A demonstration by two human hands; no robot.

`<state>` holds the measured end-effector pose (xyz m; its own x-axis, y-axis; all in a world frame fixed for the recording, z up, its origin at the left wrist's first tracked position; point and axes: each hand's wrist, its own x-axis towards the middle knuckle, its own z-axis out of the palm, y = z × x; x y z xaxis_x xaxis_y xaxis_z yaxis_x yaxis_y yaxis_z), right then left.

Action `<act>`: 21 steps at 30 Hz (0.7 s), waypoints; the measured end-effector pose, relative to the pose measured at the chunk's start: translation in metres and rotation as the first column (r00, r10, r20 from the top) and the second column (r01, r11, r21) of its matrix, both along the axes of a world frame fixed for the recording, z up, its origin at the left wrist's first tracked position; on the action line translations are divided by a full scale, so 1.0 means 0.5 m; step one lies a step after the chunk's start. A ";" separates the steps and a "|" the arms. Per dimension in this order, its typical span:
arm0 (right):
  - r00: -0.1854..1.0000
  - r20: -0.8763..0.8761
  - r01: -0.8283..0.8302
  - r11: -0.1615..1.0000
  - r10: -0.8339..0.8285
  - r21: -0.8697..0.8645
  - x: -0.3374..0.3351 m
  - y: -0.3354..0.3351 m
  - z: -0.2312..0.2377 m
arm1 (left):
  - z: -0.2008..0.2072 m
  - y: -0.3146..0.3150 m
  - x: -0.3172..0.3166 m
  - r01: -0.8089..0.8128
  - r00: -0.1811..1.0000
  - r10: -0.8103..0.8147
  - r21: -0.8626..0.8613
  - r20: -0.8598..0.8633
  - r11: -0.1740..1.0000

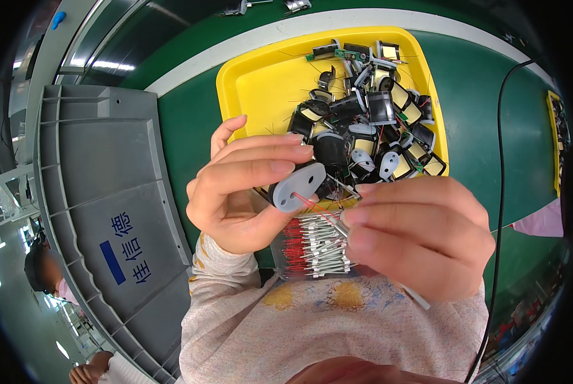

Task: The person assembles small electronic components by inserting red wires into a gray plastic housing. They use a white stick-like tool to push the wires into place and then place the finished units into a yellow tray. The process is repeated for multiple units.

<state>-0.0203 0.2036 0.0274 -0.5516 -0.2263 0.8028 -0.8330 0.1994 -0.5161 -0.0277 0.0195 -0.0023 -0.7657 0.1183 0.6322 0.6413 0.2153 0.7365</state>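
Note:
Between the thumb and fingers of my left hand (235,185) is a small black housing with a grey oval end cap (298,187). The cap has several small holes and faces right, toward my other hand. Thin red wires (312,203) run from one hole to the fingertips of my right hand (421,230). These are pinched around a slim silver piece (335,223), its kind unclear. A pale rod end (417,297) sticks out below that hand. Just beneath both hands is a clear tray (277,259) of white leads with red ends (318,246).
Behind my hands stands a yellow bin (251,70) with many similar black housings (381,107) heaped on its right side. A grey plastic crate (107,185) is at left. A black cable (501,141) crosses the green table (469,96) at right. Another person's hand (89,371) shows lower left.

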 end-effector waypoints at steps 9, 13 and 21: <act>0.998 -0.046 -0.041 0.996 0.045 0.077 0.002 0.011 0.002 | -0.001 -0.004 0.001 0.046 0.998 -0.047 0.029 0.036 0.999; 0.998 -0.026 -0.051 0.996 0.053 0.074 0.004 0.011 0.004 | 0.000 -0.006 0.001 0.056 0.997 -0.057 0.026 0.050 0.998; 1.000 -0.018 -0.014 1.000 0.013 -0.012 -0.004 -0.002 -0.002 | 0.002 -0.006 0.002 0.029 0.998 -0.029 -0.015 0.049 0.999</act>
